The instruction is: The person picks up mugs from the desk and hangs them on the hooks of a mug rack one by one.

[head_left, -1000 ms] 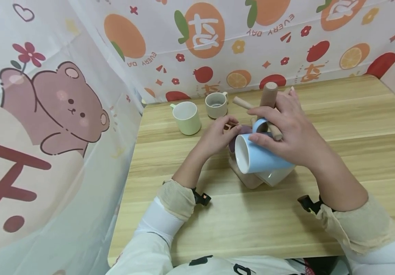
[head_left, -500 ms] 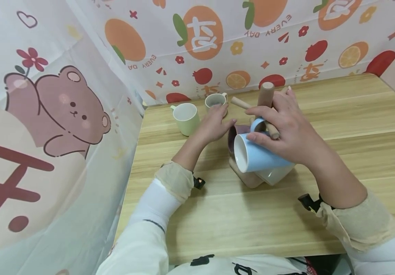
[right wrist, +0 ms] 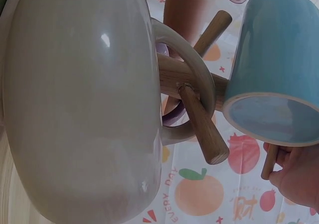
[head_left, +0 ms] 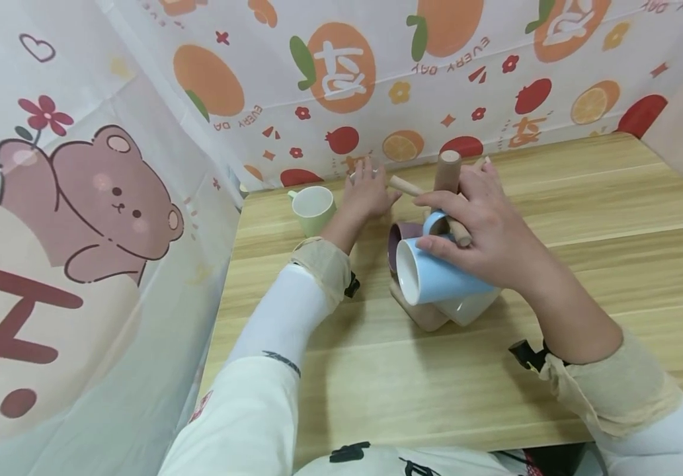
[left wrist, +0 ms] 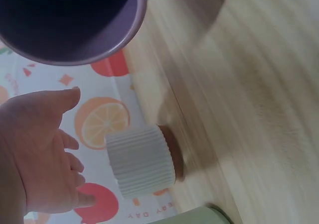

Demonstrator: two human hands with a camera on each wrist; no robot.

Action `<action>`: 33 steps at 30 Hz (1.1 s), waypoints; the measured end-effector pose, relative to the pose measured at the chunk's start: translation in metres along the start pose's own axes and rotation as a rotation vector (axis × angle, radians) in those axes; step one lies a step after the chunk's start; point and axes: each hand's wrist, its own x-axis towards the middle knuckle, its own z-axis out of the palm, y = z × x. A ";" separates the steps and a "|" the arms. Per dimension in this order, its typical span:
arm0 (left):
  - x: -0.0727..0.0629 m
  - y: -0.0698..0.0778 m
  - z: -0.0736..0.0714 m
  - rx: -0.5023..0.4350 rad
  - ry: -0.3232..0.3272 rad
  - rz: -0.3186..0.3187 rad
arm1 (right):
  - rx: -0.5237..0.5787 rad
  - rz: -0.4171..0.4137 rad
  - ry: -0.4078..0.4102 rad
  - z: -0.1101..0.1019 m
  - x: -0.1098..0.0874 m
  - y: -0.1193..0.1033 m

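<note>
My left hand (head_left: 365,195) reaches over the small ribbed cup (left wrist: 142,162) at the table's back, hiding most of it in the head view. Its fingers look extended and apart from the cup in the left wrist view. With my right hand (head_left: 490,225) I grip the upper part of a wooden mug tree (head_left: 448,173), the thumb against a light blue mug (head_left: 451,274). That mug hangs tilted by its handle on a peg. A purple mug (head_left: 399,248) is on the tree's left side. Lower down, a cream mug (right wrist: 84,104) has a peg through its handle.
A pale green mug (head_left: 313,208) stands upright left of my left hand. Wooden pegs (right wrist: 204,124) stick out from the tree. A fruit-print cloth (head_left: 341,66) hangs behind the table (head_left: 371,390), and a bear-print cloth (head_left: 109,192) hangs at the left.
My left hand has left the purple mug and moved back and slightly left to the ribbed cup. My right hand keeps its grip on the mug tree.
</note>
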 end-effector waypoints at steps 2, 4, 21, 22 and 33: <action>0.005 0.000 -0.001 0.006 -0.006 -0.010 | -0.002 0.001 0.000 0.000 0.000 0.000; 0.010 0.000 -0.002 0.005 -0.015 -0.019 | -0.001 0.001 0.001 0.000 0.000 0.000; 0.035 -0.010 0.027 0.021 -0.018 -0.046 | 0.000 0.055 -0.033 0.001 -0.004 -0.002; 0.036 -0.011 0.030 0.048 -0.015 -0.041 | 0.002 0.058 -0.033 0.001 -0.005 -0.002; 0.034 -0.008 0.032 0.100 -0.003 -0.039 | 0.004 0.026 0.003 0.002 -0.003 0.000</action>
